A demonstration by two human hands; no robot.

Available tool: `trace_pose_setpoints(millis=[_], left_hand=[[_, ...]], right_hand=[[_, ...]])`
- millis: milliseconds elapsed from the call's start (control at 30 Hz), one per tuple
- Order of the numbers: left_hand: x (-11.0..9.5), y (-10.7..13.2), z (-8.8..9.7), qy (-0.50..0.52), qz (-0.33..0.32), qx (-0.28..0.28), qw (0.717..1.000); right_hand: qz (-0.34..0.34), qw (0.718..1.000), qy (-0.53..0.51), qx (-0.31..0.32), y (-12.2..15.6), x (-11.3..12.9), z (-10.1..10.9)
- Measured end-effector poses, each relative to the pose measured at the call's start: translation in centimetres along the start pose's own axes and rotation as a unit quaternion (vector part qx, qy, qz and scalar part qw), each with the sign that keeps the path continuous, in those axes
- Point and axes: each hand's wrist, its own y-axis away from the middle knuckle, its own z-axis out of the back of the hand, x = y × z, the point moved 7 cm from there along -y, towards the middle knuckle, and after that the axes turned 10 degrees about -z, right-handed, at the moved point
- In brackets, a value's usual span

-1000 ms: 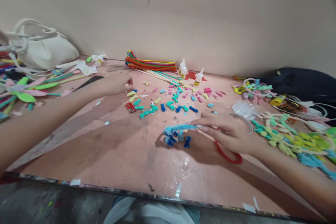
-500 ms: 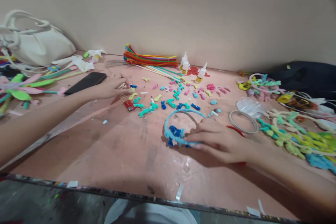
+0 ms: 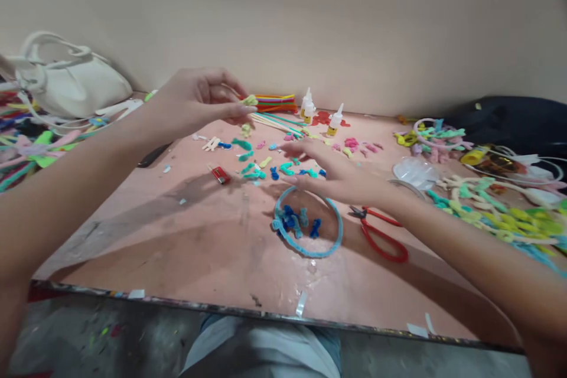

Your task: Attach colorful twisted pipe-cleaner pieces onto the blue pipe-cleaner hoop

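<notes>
Left hand (image 3: 199,100) raised above the tabletop (image 3: 186,248), fingertips pinched on a small pale yellow-green fuzzy piece (image 3: 250,100), held up in front of the bundle of coloured pipe cleaners (image 3: 272,103) at the wall. Right hand (image 3: 336,174) open, palm down, fingers spread and stretched left over the scattered small fuzzy bits (image 3: 274,162) in teal, blue, pink and yellow, holding nothing. Just below the right hand lies a light blue fuzzy headband (image 3: 330,242) flat on the tabletop, with several dark blue bows (image 3: 295,221) on its left side. Red scissors (image 3: 381,236) lie just right of the headband, under the right forearm. A red lighter (image 3: 220,175) sits left of the bits. Three small glue bottles (image 3: 334,121) stand near the wall. White handbag (image 3: 66,80) at far left, a black phone (image 3: 153,155) partly hidden behind the left arm. Pile of finished fuzzy headbands (image 3: 496,215) at right, clear plastic lid (image 3: 414,170) beside them
</notes>
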Motion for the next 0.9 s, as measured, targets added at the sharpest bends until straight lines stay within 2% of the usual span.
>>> trace_pose_setpoints(millis=[133, 200, 300, 400, 533, 767, 900], left_hand=[[-4.4, -1.9, -0.9, -0.02, -0.077, -0.044, 0.996], [-5.9, -2.6, -1.0, -0.039, -0.109, -0.068, 0.991], [-7.0, -3.7, -0.7, -0.032, -0.12, -0.1, 0.987], [-6.9, -4.8, -0.1, -0.013, -0.106, -0.12, 0.987], [-5.7, -5.9, 0.2, -0.001, -0.051, -0.117, 0.992], [-4.6, -5.7, 1.4, -0.022, -0.018, -0.121, 0.992], [-4.0, -5.6, 2.1, -0.023, -0.002, -0.097, 0.995]], right_hand=[[-0.047, 0.984, -0.162, 0.049, -4.7, -1.2, -1.3], [-0.038, 0.957, -0.28, 0.059, -5.9, -1.0, -2.2], [-0.013, 0.911, -0.396, 0.113, -6.1, -0.1, -3.8], [-0.015, 0.878, -0.46, 0.132, -5.3, 0.0, -4.5], [-0.039, 0.844, -0.518, 0.131, -4.7, -0.6, -4.6], [-0.071, 0.847, -0.513, 0.119, -4.8, -1.6, -4.4], [-0.086, 0.859, -0.49, 0.118, -5.0, -2.2, -4.2]])
